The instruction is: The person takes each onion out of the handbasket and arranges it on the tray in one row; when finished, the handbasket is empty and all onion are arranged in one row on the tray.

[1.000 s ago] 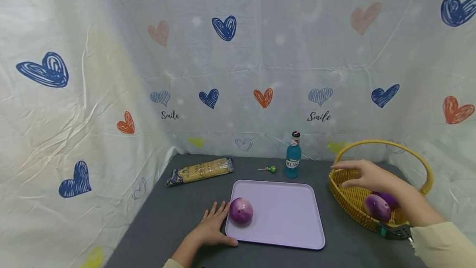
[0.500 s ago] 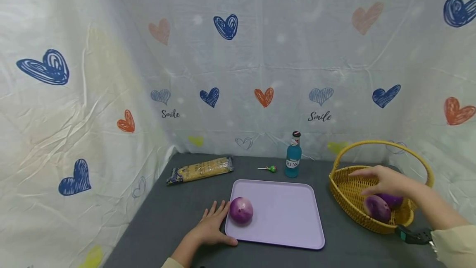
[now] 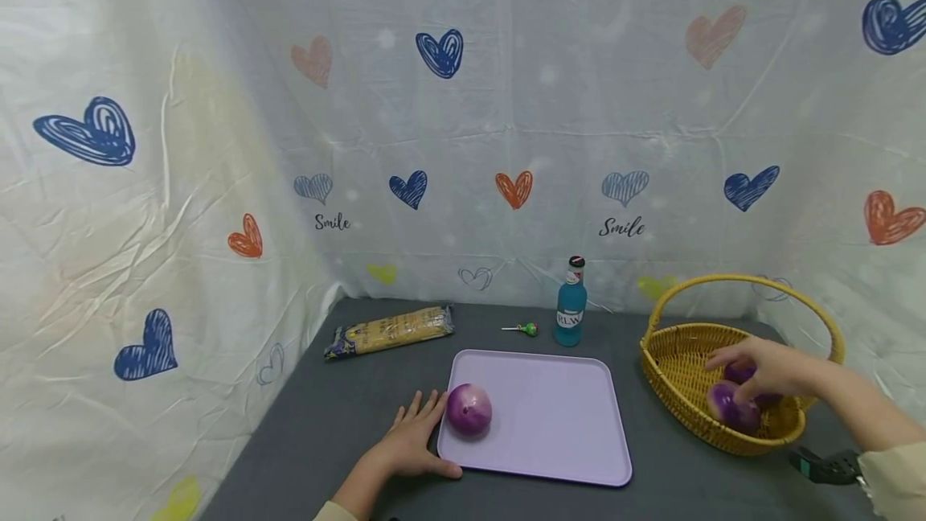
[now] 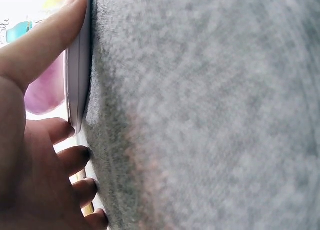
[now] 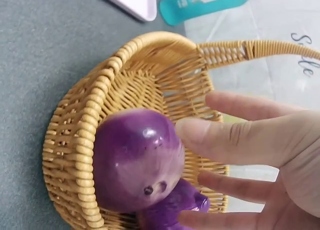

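My left hand (image 3: 412, 442) lies with fingers spread at the left corner of a lilac tray (image 3: 550, 416); in the left wrist view its thumb rests along the tray's rim (image 4: 77, 85). A purple onion (image 3: 469, 410) sits on that tray beside the fingers. Over the yellow wicker basket (image 3: 680, 416), my right hand (image 3: 777, 368) reaches down with its fingers apart. Two purple vegetables lie inside: a round onion (image 5: 137, 162), with the thumb tip right at its side, and a darker purple one (image 5: 172, 207) partly hidden beneath the fingers.
Behind the tray stand a blue bottle (image 3: 570, 308) and a small green lollipop (image 3: 528, 329). A yellow packet of noodles (image 3: 394, 332) lies at the back left. The basket's tall handle (image 3: 738, 276) arches up behind the right hand. A heart-printed white curtain encloses the table.
My right hand has moved right and down from above the basket's left part to the vegetables inside it. The left hand and the tray have stayed in place.
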Tool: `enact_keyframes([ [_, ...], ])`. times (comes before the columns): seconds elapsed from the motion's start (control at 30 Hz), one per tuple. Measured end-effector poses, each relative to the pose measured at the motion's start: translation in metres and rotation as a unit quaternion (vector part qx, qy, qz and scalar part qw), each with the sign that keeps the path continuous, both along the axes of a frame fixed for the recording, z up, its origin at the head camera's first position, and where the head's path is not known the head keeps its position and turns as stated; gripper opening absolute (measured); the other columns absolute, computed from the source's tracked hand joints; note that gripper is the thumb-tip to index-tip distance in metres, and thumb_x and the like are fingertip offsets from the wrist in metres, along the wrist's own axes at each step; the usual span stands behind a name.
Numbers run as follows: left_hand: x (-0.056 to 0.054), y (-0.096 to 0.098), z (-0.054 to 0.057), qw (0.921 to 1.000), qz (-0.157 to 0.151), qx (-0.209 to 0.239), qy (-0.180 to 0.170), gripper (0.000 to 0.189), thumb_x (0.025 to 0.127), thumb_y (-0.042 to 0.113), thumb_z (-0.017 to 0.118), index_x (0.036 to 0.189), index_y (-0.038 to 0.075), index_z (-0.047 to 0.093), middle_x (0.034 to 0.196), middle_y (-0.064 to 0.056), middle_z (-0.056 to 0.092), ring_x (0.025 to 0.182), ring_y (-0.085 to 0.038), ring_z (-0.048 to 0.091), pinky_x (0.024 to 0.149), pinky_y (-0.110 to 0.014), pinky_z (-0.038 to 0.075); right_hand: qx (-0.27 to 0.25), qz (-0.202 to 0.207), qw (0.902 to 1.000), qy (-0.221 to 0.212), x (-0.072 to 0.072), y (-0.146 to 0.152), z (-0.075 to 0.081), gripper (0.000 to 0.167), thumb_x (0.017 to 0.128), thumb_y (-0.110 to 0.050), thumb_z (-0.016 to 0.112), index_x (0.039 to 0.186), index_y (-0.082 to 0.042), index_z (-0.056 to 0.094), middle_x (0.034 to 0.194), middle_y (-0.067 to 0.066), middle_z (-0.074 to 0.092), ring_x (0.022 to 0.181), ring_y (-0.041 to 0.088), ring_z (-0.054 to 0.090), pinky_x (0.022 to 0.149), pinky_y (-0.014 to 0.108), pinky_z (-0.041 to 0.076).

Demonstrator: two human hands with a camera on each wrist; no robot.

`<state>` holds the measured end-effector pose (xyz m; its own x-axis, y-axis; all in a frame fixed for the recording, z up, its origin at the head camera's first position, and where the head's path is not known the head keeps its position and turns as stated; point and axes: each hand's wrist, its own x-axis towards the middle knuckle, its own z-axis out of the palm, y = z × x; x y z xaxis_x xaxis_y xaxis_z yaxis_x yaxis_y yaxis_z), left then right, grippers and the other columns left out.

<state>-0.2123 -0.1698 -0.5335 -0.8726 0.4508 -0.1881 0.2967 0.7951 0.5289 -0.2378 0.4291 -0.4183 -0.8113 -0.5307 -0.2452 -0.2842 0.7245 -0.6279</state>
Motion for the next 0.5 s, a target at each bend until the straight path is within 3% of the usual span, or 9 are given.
enact_keyframes([
  [0.2, 0.0, 0.0, -0.002, 1.0, 0.001, -0.002, 0.0, 0.122, 0.07, 0.063, 0.084, 0.161, 0.009, 0.023, 0.167, -0.021, 0.019, 0.154, -0.049, 0.006, 0.118, -0.072, 0.008, -0.01, 0.017, 0.9995, -0.024, -0.001, 0.004, -0.007, 0.047, 0.074, 0.001, 0.081, 0.12, 0.002, 0.071, 0.14, 0.051, 0.036, 0.123, 0.072, 0.037, 0.08, 0.024, 0.053],
  [0.37, 0.0, 0.0, -0.002, 1.0, -0.001, 0.0, 0.006, 0.123, 0.069, 0.064, 0.083, 0.161, 0.009, 0.023, 0.167, -0.021, 0.019, 0.153, -0.049, 0.006, 0.118, -0.072, 0.008, 0.004, 0.029, 0.9994, -0.02, 0.0, 0.004, -0.015, 0.054, 0.067, 0.007, 0.076, 0.12, -0.005, 0.074, 0.141, 0.049, 0.037, 0.124, 0.072, 0.035, 0.075, 0.022, 0.05],
  [0.5, 0.001, 0.0, -0.001, 1.0, -0.002, 0.002, 0.007, 0.123, 0.069, 0.065, 0.083, 0.161, 0.009, 0.023, 0.167, -0.022, 0.019, 0.153, -0.05, 0.006, 0.118, -0.072, 0.008, -0.012, 0.018, 0.9987, -0.047, 0.001, 0.001, -0.017, 0.063, 0.06, 0.018, 0.07, 0.121, -0.001, 0.072, 0.143, 0.05, 0.034, 0.126, 0.074, 0.027, 0.069, 0.027, 0.052],
])
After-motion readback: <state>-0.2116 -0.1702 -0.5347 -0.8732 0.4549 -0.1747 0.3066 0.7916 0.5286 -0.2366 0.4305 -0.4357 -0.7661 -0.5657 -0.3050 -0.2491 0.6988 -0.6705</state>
